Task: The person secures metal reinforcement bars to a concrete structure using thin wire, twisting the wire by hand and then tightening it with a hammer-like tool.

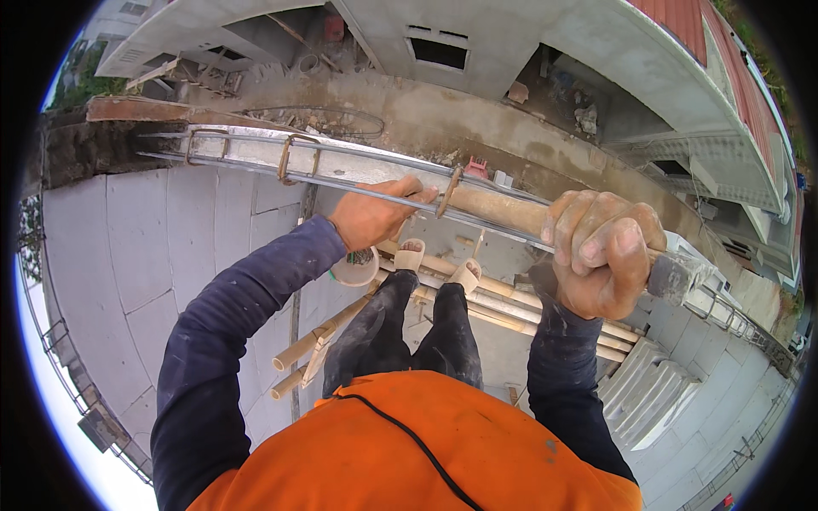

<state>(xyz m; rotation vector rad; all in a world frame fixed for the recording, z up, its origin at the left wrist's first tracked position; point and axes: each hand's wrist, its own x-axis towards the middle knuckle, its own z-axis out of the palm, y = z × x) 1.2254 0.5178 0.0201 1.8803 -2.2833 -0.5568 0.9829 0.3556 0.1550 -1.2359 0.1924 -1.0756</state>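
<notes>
My right hand [605,247] is wrapped round the wooden handle of a hammer [498,209], close to its grey, block-shaped head [671,278]. The handle lies along a cage of thin steel bars [358,157], its far end near a rusty stirrup [448,191]. To the left of that stirrup, my left hand [375,213] is closed at the lower bar, with the fingertips pressed together; part of its grip is hidden. More rusty stirrups [285,159] ring the bars farther left. Beneath the cage runs a pale wall top [256,153].
Below, my sandalled feet [410,254] stand by bamboo poles [503,311]. A bucket [354,269] is under my left forearm. Stacked pale panels [649,396] stand at lower right, and a panel wall [136,247] at left. Across a lower strip of ground is a grey building [520,38].
</notes>
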